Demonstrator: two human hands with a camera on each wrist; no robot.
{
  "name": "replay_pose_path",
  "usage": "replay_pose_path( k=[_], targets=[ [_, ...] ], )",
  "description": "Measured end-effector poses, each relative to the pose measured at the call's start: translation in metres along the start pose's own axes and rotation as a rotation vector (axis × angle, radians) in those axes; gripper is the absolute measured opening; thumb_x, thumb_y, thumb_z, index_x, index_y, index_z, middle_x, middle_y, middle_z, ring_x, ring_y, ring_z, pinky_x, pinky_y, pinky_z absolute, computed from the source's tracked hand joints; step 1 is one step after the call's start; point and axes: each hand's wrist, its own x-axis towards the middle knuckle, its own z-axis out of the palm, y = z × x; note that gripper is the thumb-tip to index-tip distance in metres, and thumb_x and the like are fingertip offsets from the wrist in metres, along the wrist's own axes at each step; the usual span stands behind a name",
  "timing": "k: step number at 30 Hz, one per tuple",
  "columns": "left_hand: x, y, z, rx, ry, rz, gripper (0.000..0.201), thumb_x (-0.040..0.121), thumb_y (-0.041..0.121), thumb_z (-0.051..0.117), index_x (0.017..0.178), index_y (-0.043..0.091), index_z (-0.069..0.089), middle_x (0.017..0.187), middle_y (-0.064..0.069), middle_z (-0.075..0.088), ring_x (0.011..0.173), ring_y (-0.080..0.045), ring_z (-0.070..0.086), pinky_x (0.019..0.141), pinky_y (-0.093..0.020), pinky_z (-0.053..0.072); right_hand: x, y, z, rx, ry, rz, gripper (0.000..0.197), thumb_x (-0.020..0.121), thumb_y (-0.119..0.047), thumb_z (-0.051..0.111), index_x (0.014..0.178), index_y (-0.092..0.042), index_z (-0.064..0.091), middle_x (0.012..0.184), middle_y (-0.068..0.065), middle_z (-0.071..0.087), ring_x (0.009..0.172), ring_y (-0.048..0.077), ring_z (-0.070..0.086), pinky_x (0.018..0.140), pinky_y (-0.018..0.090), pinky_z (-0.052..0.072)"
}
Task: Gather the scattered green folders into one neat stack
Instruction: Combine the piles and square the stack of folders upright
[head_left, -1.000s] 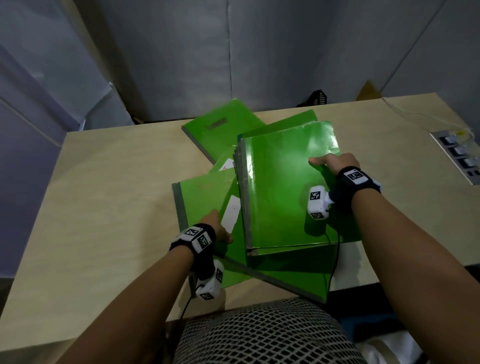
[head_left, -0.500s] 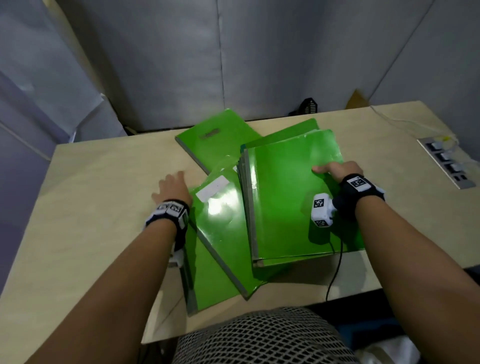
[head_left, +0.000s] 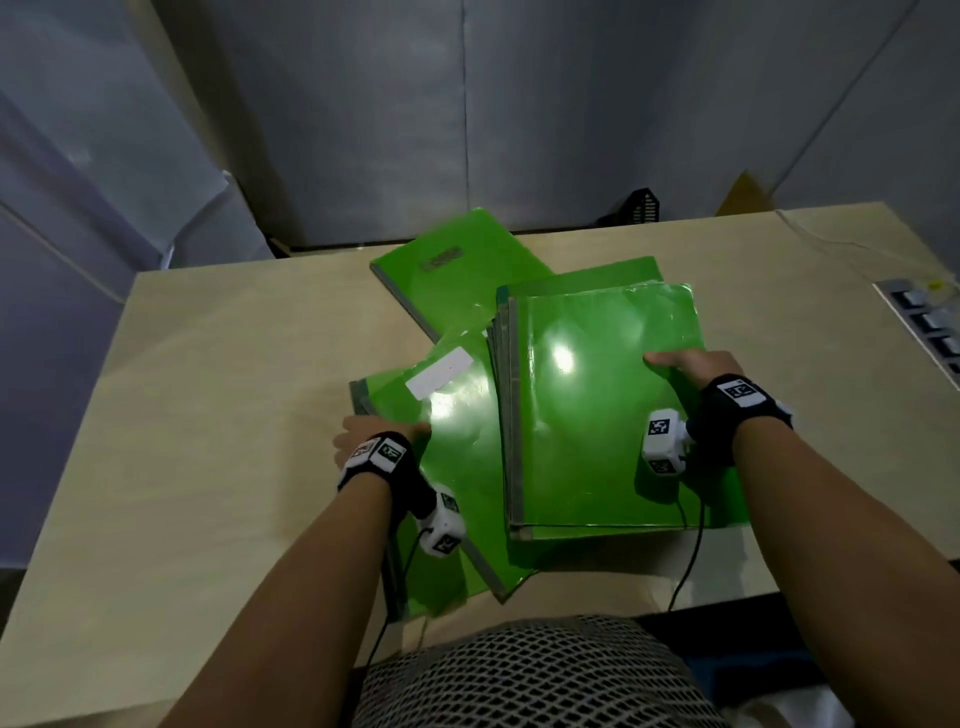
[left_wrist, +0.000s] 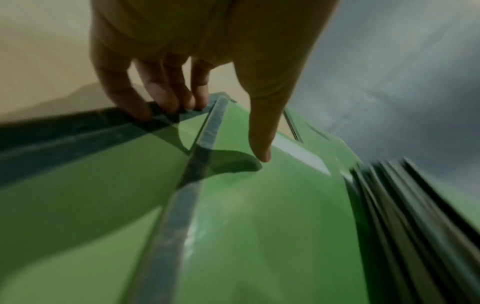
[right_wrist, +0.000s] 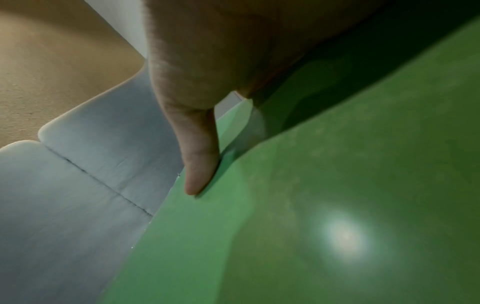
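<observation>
Two hands share this step: the left hand (head_left: 375, 435) pinches the labelled folder (head_left: 457, 415) beside the stack (head_left: 608, 410), which the right hand (head_left: 685, 364) grips, so it should slide squarely on top.

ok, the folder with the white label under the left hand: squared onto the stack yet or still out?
Still out. The labelled folder lies skewed beside the stack, its near corner jutting toward the table edge; the left hand grips its left edge.
</observation>
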Motion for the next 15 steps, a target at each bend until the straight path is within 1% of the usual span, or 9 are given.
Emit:
replay_pose_path(
  k=[3, 5, 6, 8, 9, 10, 12, 14, 15],
  targets=[
    [-0.007, -0.009, 0.003, 0.024, 0.054, -0.036, 0.118, 0.064, 0.062, 0.075, 0.149, 0.006, 0.016, 0.152, -0.019, 0.025, 0.139, -0.039, 0.03, 0.108, -0.053, 0.033, 0.003, 0.012, 0.005, 0.03, -0.042, 0.051, 0.095, 0.053, -0.046, 0.084, 0.133, -0.007, 0.049, 0.119, 0.017, 0.059, 0.095, 0.041, 0.057, 0.089, 0.057, 0.048],
    [-0.004, -0.011, 0.004, -0.017, 0.035, -0.066, 0.119, 0.065, 0.063, 0.073, 0.149, 0.002, 0.016, 0.151, -0.021, 0.03, 0.136, -0.04, 0.036, 0.109, -0.053, 0.034, 0.0, 0.017, 0.008, 0.054, -0.07, 0.072, 0.087, 0.062, -0.041, 0.082, 0.134, -0.005, 0.048, 0.13, 0.018, 0.055, 0.104, 0.043, 0.055, 0.092, 0.058, 0.045],
    [0.001, -0.013, 0.002, -0.058, 0.007, -0.072, 0.114, 0.067, 0.063, 0.072, 0.147, -0.001, 0.023, 0.147, -0.023, 0.038, 0.13, -0.041, 0.044, 0.107, -0.054, 0.038, -0.001, 0.019, 0.01, 0.061, -0.089, 0.082, 0.085, 0.065, -0.039, 0.081, 0.135, -0.005, 0.047, 0.135, 0.017, 0.053, 0.111, 0.044, 0.053, 0.094, 0.058, 0.044],
    [0.004, -0.017, -0.006, -0.152, -0.036, -0.047, 0.086, 0.073, 0.052, 0.074, 0.133, -0.003, 0.048, 0.129, -0.021, 0.058, 0.109, -0.038, 0.059, 0.099, -0.048, 0.047, 0.001, 0.026, 0.013, 0.064, -0.124, 0.106, 0.084, 0.069, -0.038, 0.079, 0.138, -0.005, 0.045, 0.142, 0.016, 0.048, 0.121, 0.045, 0.049, 0.094, 0.056, 0.044],
    [0.007, -0.02, -0.01, -0.18, -0.047, -0.036, 0.072, 0.075, 0.046, 0.075, 0.126, -0.001, 0.056, 0.119, -0.018, 0.063, 0.097, -0.035, 0.061, 0.093, -0.043, 0.051, 0.001, 0.028, 0.015, 0.065, -0.135, 0.119, 0.083, 0.071, -0.037, 0.078, 0.139, -0.005, 0.044, 0.144, 0.016, 0.046, 0.125, 0.045, 0.046, 0.092, 0.054, 0.044],
    [0.007, -0.022, -0.014, -0.183, -0.069, -0.026, 0.066, 0.075, 0.043, 0.076, 0.124, 0.003, 0.059, 0.114, -0.016, 0.062, 0.091, -0.033, 0.06, 0.087, -0.039, 0.052, 0.003, 0.031, 0.016, 0.059, -0.149, 0.129, 0.083, 0.072, -0.037, 0.077, 0.14, -0.005, 0.042, 0.146, 0.016, 0.044, 0.127, 0.045, 0.044, 0.089, 0.051, 0.043],
    [0.003, -0.021, -0.018, -0.221, -0.125, -0.018, 0.076, 0.07, 0.041, 0.082, 0.131, 0.007, 0.054, 0.123, -0.017, 0.058, 0.1, -0.037, 0.06, 0.08, -0.037, 0.051, 0.005, 0.036, 0.019, 0.057, -0.181, 0.15, 0.084, 0.075, -0.038, 0.076, 0.143, -0.006, 0.038, 0.149, 0.018, 0.038, 0.132, 0.045, 0.039, 0.088, 0.052, 0.039],
    [-0.002, -0.012, -0.02, -0.285, -0.152, -0.03, 0.088, 0.067, 0.039, 0.085, 0.136, 0.0, 0.046, 0.131, -0.02, 0.056, 0.111, -0.041, 0.058, 0.085, -0.041, 0.051, 0.007, 0.037, 0.021, 0.045, -0.207, 0.169, 0.086, 0.076, -0.039, 0.075, 0.145, -0.007, 0.035, 0.151, 0.02, 0.034, 0.134, 0.045, 0.036, 0.093, 0.055, 0.037],
    [-0.007, -0.006, -0.022, -0.292, -0.154, -0.001, 0.085, 0.069, 0.035, 0.085, 0.135, -0.002, 0.047, 0.131, -0.021, 0.057, 0.113, -0.04, 0.058, 0.087, -0.041, 0.051, 0.008, 0.037, 0.021, 0.041, -0.207, 0.176, 0.087, 0.076, -0.039, 0.076, 0.145, -0.007, 0.034, 0.15, 0.022, 0.035, 0.132, 0.046, 0.038, 0.096, 0.055, 0.036]
  ],
)
